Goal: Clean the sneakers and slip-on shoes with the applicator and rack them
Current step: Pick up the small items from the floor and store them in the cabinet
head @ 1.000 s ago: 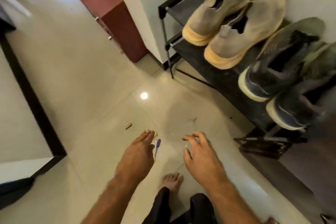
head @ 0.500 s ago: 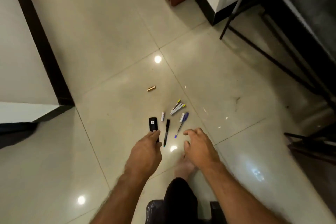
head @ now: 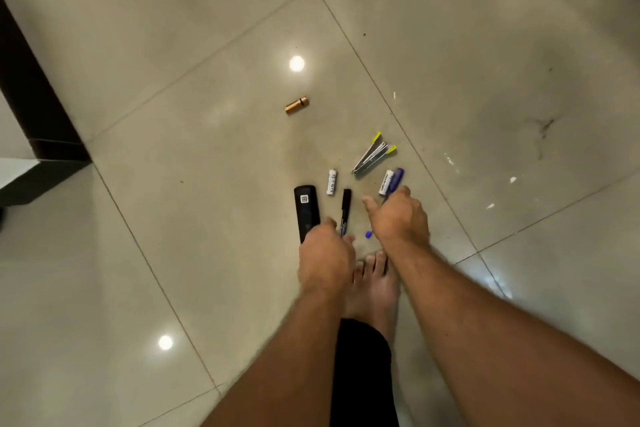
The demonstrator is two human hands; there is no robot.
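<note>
No shoes or rack show in the head view, only the tiled floor. My left hand (head: 325,253) is low over the bottom ends of a black remote (head: 306,210) and a black marker (head: 345,208). The marker's lower end lies between its thumb and forefinger, and motion blur hides any grip. My right hand (head: 398,218) reaches down onto a blue pen (head: 396,180). Its fingertips touch the pen, the thumb sticks out to the left, and the pen's blue tip shows below the hand.
Two white batteries (head: 331,182) (head: 385,181), a metal tool with yellow tips (head: 372,154) and a gold battery (head: 296,105) lie on the tiles. My bare foot (head: 374,284) stands under my hands. A dark skirting edge (head: 38,107) runs at the left.
The view has swung down from the shoe rack to the floor. Both hands have dropped toward the small items, the left over the remote and marker, the right onto the blue pen.
</note>
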